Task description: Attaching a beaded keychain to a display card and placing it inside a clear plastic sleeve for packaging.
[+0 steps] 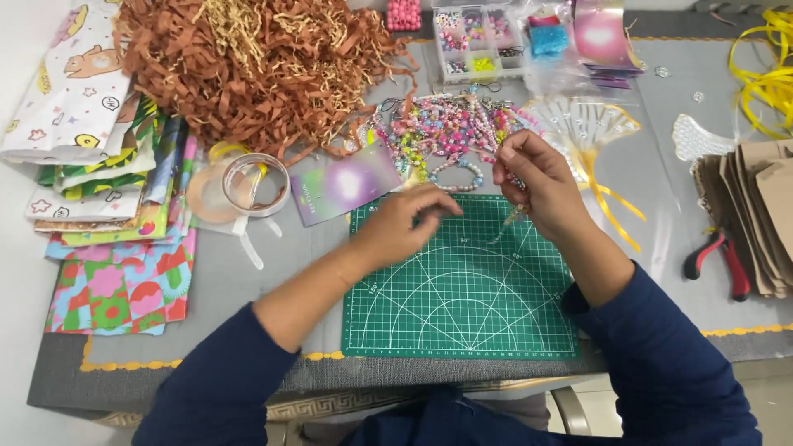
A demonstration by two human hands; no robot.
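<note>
Green cutting mat (462,306) is hovered over by both hands, a beaded strand (514,216) pinched in the right hand (533,183), left hand (405,223) fingers curled together.

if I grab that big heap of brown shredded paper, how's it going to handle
The heap of brown shredded paper probably feels very light, being loose, airy crinkled strips. It likely sags and sheds strands rather than lifting whole; some already trail onto the grey table cover. Pushed, it should compress, not slide.
</note>
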